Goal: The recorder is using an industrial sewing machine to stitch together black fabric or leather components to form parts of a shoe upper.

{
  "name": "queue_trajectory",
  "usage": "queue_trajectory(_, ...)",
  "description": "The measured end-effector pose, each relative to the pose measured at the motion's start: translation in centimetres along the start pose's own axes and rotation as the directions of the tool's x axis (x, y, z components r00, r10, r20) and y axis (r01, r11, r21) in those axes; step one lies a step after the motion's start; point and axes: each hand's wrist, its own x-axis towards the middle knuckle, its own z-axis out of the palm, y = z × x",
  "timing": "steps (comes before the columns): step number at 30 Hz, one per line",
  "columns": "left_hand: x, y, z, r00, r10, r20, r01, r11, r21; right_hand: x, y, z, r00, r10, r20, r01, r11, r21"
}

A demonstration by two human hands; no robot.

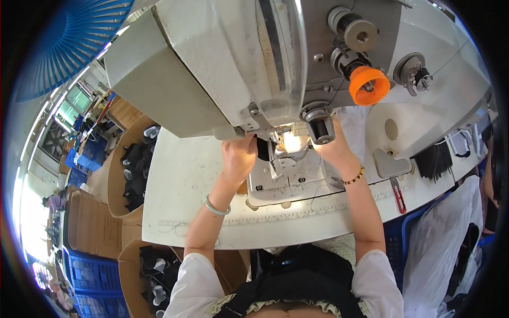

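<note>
The left hand [239,153] pinches a dark cloth piece [262,149] under the machine head [233,63], at the far middle of the worktop [180,185]. The right hand [333,148] rests beside the lit needle area [290,143]; its grip cannot be made out. Red snips [397,195] lie near the right edge. Cardboard boxes [119,175] of dark pieces stand off the left edge.
</note>
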Motion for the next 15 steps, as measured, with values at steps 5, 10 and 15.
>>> queue_trajectory(5,-0.5,-0.3,-1.2,0.984,0.164,0.068,-0.174,0.967,0.185,-0.1,-1.1,-0.9,1.000,-0.010,0.028,0.009,0.999,0.041)
queue_trajectory(10,-0.6,-0.1,-1.7,0.974,0.187,0.125,-0.210,0.956,0.204,0.0,-2.7,-2.2,0.989,-0.051,0.142,0.060,0.996,-0.060)
queue_trajectory(15,-0.6,-0.1,-1.8,0.969,0.233,0.077,-0.243,0.956,0.166,0.1,-2.7,-2.0,0.987,-0.144,0.072,0.150,0.984,-0.090)
